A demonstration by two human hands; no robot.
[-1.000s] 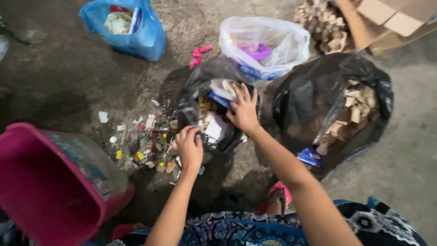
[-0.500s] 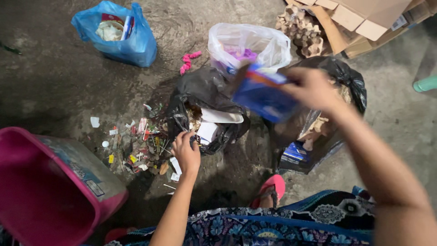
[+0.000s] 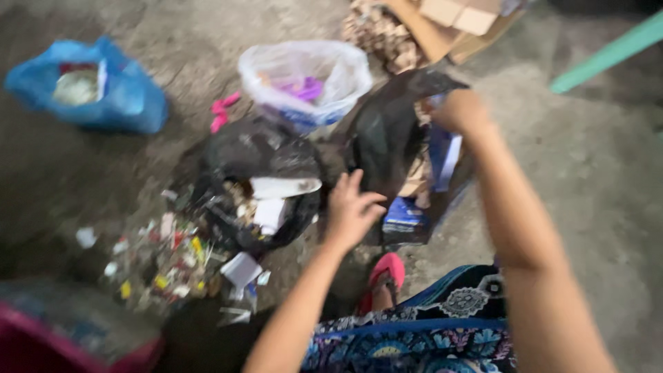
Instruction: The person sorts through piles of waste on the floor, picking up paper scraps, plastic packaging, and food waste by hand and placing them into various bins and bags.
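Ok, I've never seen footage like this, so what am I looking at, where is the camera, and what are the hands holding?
The camera sits on a person's head and looks down at their own two bare hands; there is no machine. The picture is blurred. The left hand hovers open, holding nothing, between a small black bag of rubbish and a larger black bag. The right hand is at the larger bag's rim, by a blue packet; whether it grips is unclear. On the concrete floor lie loose scraps, a blue bag, a clear bag and cardboard.
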